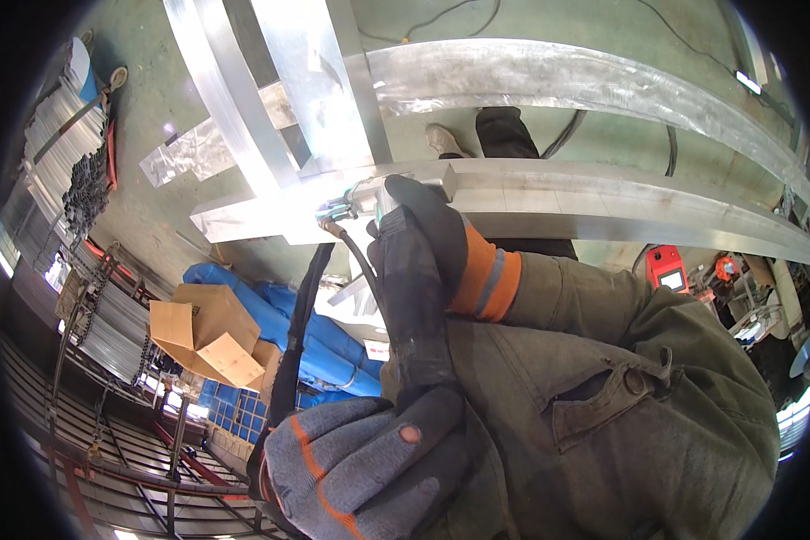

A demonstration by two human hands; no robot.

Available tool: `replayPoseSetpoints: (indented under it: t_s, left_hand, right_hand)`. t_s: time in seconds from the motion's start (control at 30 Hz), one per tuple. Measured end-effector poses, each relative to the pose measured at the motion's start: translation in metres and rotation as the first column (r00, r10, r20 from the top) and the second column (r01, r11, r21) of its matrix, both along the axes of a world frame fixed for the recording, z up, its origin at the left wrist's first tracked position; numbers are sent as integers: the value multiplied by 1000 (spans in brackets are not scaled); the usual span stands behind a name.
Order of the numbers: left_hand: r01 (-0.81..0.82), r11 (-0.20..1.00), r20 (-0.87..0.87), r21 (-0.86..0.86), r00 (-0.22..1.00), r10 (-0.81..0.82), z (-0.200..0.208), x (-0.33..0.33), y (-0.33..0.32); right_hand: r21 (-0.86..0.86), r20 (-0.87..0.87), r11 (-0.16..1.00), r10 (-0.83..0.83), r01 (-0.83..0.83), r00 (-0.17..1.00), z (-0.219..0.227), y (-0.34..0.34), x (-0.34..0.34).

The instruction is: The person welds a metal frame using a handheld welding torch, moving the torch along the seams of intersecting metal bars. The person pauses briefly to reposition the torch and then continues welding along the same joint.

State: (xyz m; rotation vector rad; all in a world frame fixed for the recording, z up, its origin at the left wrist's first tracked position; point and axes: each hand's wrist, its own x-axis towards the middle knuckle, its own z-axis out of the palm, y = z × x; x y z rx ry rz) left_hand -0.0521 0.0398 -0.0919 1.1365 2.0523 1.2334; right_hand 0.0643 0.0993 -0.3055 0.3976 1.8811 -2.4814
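My right hand (pixel 434 220), in a black glove with an orange cuff, is wrapped round a welding torch (pixel 349 205). A bright white glow surrounds the torch's tip, where two upright metal beams (pixel 319 99) meet a long horizontal metal beam (pixel 549 202). From the torch a thick black-sleeved cable (pixel 416 346) runs down to my left hand (pixel 360 463). That hand, in a worn grey and black glove with an orange stripe, has its fingers closed round the cable. A thinner hose (pixel 362 256) leaves the torch beside it. Glare hides the exact contact at the tip.
Another long metal beam (pixel 585 76) crosses behind, with a person's dark trouser leg (pixel 504 133) and shoe beyond it. An open cardboard box (pixel 211 333) lies by blue wrapped bundles (pixel 333 351). Stacked metal profiles (pixel 67 148) stand left; a red machine (pixel 666 268) stands right.
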Motion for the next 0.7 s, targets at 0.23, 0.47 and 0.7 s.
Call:
replayPoseSetpoints:
  t_s: [0.23, 0.47, 0.7]
  left_hand:
    - [3, 989, -39, -147, 999, -8, 10, 3, 3]
    - [221, 958, -46, -182, 971, -233, 14, -8, -10]
    - [231, 964, -17, -131, 972, -235, 9, -9, -10]
  right_hand:
    - [-54, 1, 998, -34, 34, 999, -9, -11, 6]
    - [-71, 86, 997, -11, 17, 996, -8, -11, 6]
    - [-50, 35, 999, 9, -8, 999, -8, -6, 4]
